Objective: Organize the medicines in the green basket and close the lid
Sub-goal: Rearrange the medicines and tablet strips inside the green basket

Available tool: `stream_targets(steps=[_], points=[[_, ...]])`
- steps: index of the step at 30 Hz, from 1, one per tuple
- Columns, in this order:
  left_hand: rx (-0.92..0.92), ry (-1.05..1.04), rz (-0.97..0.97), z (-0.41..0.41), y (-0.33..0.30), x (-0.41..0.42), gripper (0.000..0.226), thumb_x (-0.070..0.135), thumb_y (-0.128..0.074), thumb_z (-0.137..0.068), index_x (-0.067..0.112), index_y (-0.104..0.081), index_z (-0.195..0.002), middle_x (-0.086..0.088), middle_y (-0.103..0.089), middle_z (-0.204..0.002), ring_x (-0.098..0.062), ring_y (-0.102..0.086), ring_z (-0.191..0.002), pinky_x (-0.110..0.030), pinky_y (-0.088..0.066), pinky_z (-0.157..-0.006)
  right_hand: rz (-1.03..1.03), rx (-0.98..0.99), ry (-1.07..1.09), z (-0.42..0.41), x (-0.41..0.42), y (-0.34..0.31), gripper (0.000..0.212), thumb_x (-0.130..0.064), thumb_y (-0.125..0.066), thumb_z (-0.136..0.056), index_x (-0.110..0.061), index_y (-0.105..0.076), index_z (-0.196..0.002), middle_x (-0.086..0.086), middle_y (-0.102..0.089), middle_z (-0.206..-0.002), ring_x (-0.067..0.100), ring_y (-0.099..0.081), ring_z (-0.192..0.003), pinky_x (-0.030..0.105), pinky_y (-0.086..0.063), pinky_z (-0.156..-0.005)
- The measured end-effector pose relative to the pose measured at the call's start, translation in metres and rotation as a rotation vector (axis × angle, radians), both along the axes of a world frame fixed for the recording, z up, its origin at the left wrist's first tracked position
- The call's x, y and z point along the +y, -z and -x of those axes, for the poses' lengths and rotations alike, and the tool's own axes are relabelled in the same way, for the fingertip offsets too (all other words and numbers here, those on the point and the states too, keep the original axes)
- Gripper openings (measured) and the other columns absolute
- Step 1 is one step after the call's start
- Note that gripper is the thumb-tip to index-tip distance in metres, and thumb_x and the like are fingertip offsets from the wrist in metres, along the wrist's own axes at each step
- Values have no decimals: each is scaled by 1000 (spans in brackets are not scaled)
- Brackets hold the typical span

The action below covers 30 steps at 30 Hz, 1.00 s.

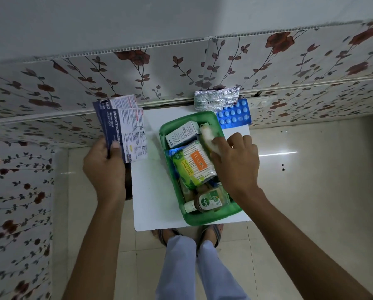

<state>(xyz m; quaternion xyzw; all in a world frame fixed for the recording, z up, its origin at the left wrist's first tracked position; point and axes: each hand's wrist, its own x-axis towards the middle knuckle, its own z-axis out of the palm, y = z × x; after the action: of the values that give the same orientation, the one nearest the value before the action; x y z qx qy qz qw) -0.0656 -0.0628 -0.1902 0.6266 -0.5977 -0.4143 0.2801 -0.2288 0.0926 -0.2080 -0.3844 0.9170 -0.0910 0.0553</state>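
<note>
The green basket [166, 131] sits on a small white table [153, 191]. Inside lie a white medicine box [182, 133], a pack of cotton swabs [195, 164] and a Dettol bottle [207, 201]. My right hand [235, 161] is over the basket's right side, shut on a white roll [207, 135] that it holds inside the basket. My left hand [104, 167] is left of the table, shut on a flat pack of medicated dressings [125, 128] held upright. No lid is visible.
A silver foil strip [216, 100] and a blue blister strip of tablets [233, 115] lie at the table's far right corner, behind the basket. A floral-patterned wall runs behind and to the left. My feet in sandals [166, 234] stand at the table's near edge.
</note>
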Motion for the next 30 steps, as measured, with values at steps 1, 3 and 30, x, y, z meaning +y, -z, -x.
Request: stream_targets(steps=[1, 3, 30], points=[[72, -24, -54, 3, -6, 5, 20, 14, -53, -90, 19, -66, -104, -3, -70, -98, -17, -68, -89, -37, -55, -83, -26, 26, 11, -1, 1, 2, 18, -26, -68, -74, -13, -67, -86, 13, -56, -77, 31, -52, -72, 34, -38, -60], [181, -32, -148, 11, -18, 16, 20, 12, -55, -89, 14, -65, -106, -6, -71, -100, -17, -68, -88, -36, -56, -82, -68, 40, -6, -2, 3, 2, 18, -29, -64, -76, -13, -69, -81, 13, -54, -80, 32, -51, -76, 34, -38, -61], [-247, 370, -105, 16, 16, 59, 37, 28, -47, -93, 11, -54, -125, -8, -52, -119, -8, -53, -73, -25, -43, -80, 213, -502, 115, -17, -33, -12, 22, -23, -51, -93, -5, -60, -100, 16, -70, -89, 32, -63, -79, 36, -51, -69]])
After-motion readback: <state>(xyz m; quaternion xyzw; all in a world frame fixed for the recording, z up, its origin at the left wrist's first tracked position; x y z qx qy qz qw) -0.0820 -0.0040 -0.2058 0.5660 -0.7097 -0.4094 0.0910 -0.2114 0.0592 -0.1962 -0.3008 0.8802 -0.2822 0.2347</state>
